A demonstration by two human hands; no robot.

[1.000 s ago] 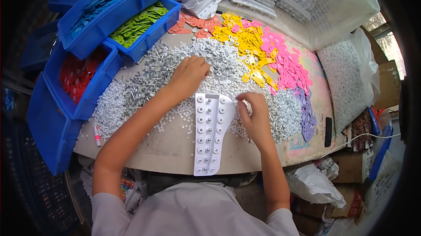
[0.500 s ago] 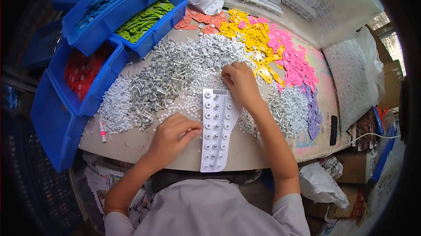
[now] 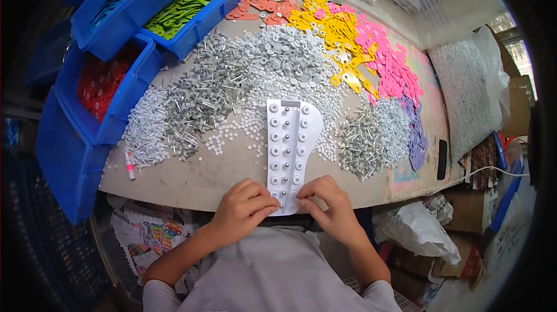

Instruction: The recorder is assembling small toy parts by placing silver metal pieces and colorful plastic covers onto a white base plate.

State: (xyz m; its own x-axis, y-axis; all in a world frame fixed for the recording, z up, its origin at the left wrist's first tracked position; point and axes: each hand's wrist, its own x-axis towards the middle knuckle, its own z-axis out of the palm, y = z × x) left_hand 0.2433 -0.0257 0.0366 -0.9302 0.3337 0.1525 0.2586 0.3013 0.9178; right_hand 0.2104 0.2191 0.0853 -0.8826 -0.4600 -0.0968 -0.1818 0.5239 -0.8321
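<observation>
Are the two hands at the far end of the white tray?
No, the left hand and right hand are at the white tray's near end.

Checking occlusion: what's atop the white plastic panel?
Two columns of white plastic rings flank a row of round silvery tips. The left hand and right hand partly cover the panel's near end; anything beneath them is hidden.

Beige counter (image 3: 232,180), stained, curved front edge. White moulded holder (image 3: 314,123) lies at that edge. Left of holder: metal pins (image 3: 212,74), farther left white pegs (image 3: 146,126) and pink-and-white tube (image 3: 129,165). Beyond holder: small white discs (image 3: 264,100), grey-white caps (image 3: 299,54), then coral tags (image 3: 270,7). Beyond and right of holder: yellow tags (image 3: 336,29), pink tags (image 3: 394,74). Right of holder: second pin heap (image 3: 361,144), second peg heap (image 3: 393,126), purple tags (image 3: 416,144), farthest a black flat object (image 3: 442,160).
</observation>
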